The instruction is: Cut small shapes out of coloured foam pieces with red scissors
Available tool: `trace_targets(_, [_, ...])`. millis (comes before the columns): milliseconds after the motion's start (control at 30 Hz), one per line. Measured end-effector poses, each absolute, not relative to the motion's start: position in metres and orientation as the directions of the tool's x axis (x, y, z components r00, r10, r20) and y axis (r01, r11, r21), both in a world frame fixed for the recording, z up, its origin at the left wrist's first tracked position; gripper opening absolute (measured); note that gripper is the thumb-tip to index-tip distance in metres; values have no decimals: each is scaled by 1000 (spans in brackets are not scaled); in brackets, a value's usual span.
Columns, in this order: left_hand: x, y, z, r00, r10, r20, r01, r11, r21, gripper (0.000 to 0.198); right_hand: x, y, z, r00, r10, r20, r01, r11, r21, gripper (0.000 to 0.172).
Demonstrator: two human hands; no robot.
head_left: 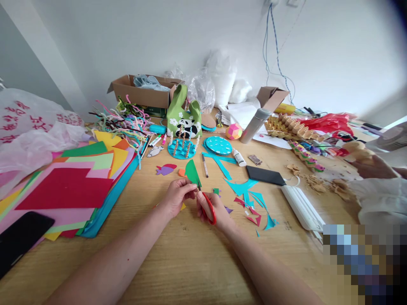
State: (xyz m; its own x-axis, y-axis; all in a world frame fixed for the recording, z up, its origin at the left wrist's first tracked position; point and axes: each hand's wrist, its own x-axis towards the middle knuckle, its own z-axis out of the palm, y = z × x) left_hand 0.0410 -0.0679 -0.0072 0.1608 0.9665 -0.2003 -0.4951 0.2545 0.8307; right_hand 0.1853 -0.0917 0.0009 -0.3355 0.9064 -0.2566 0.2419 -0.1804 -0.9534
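Observation:
My left hand pinches a green foam piece shaped like a leaf, held upright above the wooden table. My right hand grips red-handled scissors whose blades meet the lower edge of the green piece. Both hands are closed, close together at the middle of the table.
A stack of coloured foam sheets and a black phone lie at the left. Teal and red scraps, a black pad, a glue tube, blue discs, a panda bag and boxes lie beyond. Another person's hand works at the right.

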Motion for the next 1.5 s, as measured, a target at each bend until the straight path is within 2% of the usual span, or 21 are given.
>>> trace_targets(800, [38,-65,-4,157,964,-213,-447,262,856,19,189,-90,-1,-349,899,-264,299,-160,-941,64])
trace_targets(1500, [39,-66,-7,165,963,-213,-446,265,855,19,187,-90,0,-340,903,-263,276,-171,-946,65])
